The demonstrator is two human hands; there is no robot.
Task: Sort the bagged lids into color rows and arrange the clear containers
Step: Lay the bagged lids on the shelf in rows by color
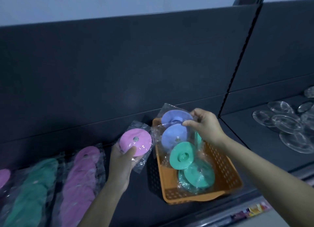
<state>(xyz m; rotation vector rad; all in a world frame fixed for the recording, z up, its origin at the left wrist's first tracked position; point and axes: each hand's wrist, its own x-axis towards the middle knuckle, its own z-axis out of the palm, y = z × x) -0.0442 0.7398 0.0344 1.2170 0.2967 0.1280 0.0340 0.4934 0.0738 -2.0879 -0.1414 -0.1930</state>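
My left hand grips a pink bagged lid just left of the orange basket, thumb across its face. Over the basket's far end, my right hand pinches the clear bag of a purple lid. A second purple bagged lid leans below it inside the basket, with green bagged lids stacked toward the near end. On the shelf to the left lie a pink row and a green row of bagged lids. Clear containers sit at the right.
A dark shelf back panel rises behind everything. A slotted upright divides this bay from the right one. Another pink lid shows at the far left edge. A shelf front strip with colourful labels runs along the lower right.
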